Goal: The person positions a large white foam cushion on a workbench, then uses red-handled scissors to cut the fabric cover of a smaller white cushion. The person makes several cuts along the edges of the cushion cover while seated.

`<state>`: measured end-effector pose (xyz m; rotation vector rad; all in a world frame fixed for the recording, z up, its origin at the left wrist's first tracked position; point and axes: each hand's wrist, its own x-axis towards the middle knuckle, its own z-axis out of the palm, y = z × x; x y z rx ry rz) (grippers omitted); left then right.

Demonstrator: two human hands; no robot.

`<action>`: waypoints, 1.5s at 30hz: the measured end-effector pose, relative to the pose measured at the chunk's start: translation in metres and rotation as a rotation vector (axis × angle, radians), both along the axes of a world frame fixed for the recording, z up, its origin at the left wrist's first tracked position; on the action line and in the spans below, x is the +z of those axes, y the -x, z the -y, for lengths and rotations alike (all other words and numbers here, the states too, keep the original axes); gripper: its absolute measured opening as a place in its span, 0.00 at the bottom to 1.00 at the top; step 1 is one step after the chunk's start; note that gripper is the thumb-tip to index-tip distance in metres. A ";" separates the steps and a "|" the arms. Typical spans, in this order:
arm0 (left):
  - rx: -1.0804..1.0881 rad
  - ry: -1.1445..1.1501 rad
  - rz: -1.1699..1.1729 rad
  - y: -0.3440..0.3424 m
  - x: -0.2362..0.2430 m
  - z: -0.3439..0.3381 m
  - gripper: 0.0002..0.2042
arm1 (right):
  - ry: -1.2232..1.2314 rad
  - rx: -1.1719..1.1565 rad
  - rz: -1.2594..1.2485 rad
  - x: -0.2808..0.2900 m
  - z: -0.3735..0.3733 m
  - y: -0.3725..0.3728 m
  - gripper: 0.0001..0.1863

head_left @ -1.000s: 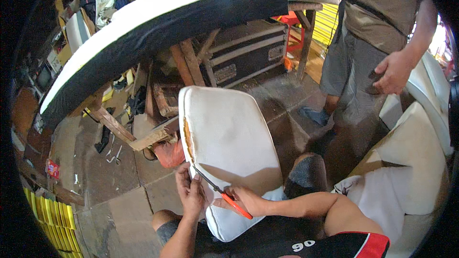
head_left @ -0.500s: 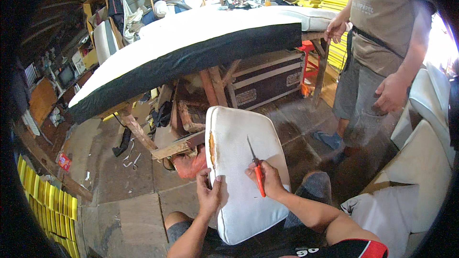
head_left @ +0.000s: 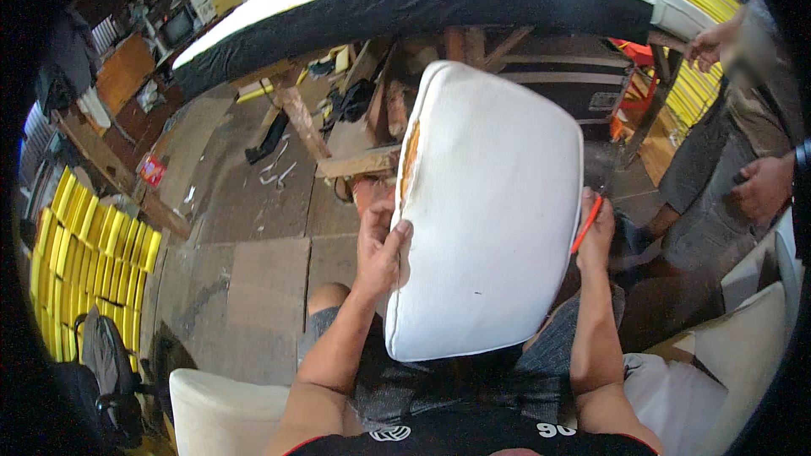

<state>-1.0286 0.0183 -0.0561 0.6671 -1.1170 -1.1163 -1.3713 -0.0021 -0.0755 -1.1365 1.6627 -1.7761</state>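
A white padded seat cushion with piped edges stands tilted over my lap. Along its upper left side runs an open gap that shows orange-brown filling. My left hand grips the left edge just below this gap, thumb on the white face. My right hand is at the right edge, partly hidden behind it. In that hand is a slim tool with a red-orange handle; its blade is out of sight now.
A long white-topped panel with a black side lies on a wooden stand ahead. A person stands at the right. Yellow stacked pieces are at the left, white cushions at the lower right, and another pale cushion at the lower left.
The view has tipped down. The cushion is higher in view, and my right hand has moved from its face to the right edge, still holding the red-orange-handled tool.
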 end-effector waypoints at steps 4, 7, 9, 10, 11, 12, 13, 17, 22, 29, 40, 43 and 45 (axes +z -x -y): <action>-0.009 -0.027 -0.026 -0.007 0.013 -0.002 0.16 | -0.021 0.102 0.269 -0.005 0.007 0.000 0.23; 0.052 0.007 0.088 -0.009 0.007 0.002 0.16 | -0.078 0.121 0.304 0.003 0.005 -0.004 0.24; 0.109 0.037 0.186 -0.011 0.001 0.009 0.16 | -0.121 0.082 0.293 0.009 0.006 -0.007 0.25; 0.114 0.040 0.205 -0.012 -0.002 0.009 0.16 | -0.084 0.079 0.303 0.010 0.006 -0.009 0.25; 0.119 0.044 0.224 -0.012 -0.001 0.010 0.15 | -0.044 0.075 0.314 0.011 0.006 -0.011 0.26; 0.125 0.048 0.243 -0.013 -0.001 0.010 0.15 | -0.005 0.073 0.324 0.012 0.006 -0.013 0.26; 0.149 0.034 0.258 -0.013 0.001 0.010 0.14 | -0.015 0.043 0.307 0.014 0.006 -0.016 0.26; 0.230 -0.024 0.302 -0.012 0.007 0.011 0.10 | -0.038 -0.040 0.215 0.010 0.008 -0.017 0.27; 0.328 -0.092 0.304 -0.008 0.015 0.010 0.07 | 0.025 -0.032 0.193 0.005 0.009 -0.023 0.27; 0.456 0.009 0.383 -0.015 0.001 0.019 0.08 | 0.002 -0.028 0.127 -0.003 0.009 -0.019 0.26; 0.261 -0.064 0.193 -0.027 0.002 0.024 0.08 | -0.032 0.042 0.314 -0.013 0.017 -0.015 0.30; 0.072 -0.096 0.093 -0.023 0.004 0.019 0.06 | -0.012 0.041 0.434 -0.018 0.022 -0.008 0.31; 0.006 -0.140 0.176 -0.015 0.016 0.012 0.05 | -0.068 0.050 0.511 -0.013 0.021 -0.004 0.31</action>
